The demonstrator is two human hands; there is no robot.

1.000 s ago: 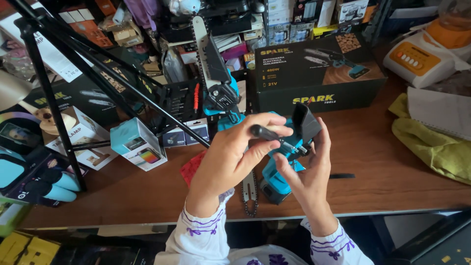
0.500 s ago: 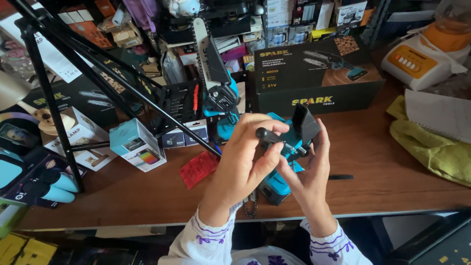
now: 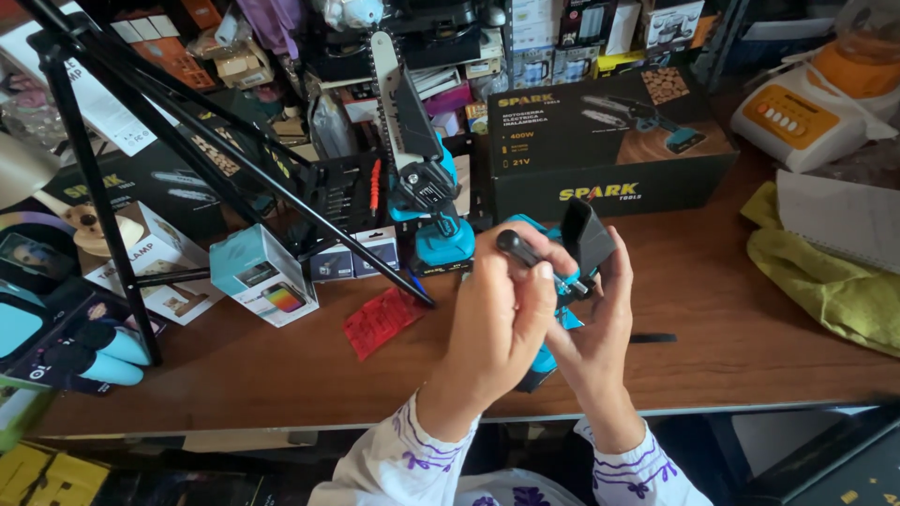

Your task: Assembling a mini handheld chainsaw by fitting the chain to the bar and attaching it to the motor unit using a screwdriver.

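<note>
My left hand (image 3: 497,314) is closed around a black-handled screwdriver (image 3: 517,250), its tip pointing at a small blue and black power tool (image 3: 574,267). My right hand (image 3: 600,323) grips that tool from beneath and holds it above the wooden table (image 3: 731,309). The tool's black guard sticks up above my fingers. Its lower body shows blue below my left hand. A second blue mini chainsaw (image 3: 417,173) stands upright on the table just behind my hands.
A black product box (image 3: 609,141) lies at the back. A black tripod (image 3: 187,150) leans across the left side. Small cartons (image 3: 262,276), a red packet (image 3: 382,320), a yellow cloth (image 3: 825,281), a white and orange appliance (image 3: 816,103) and a black strip (image 3: 653,337) lie around.
My left hand has shifted a little with the screwdriver against the tool. The red packet, earlier partly hidden under my left arm, now shows in full.
</note>
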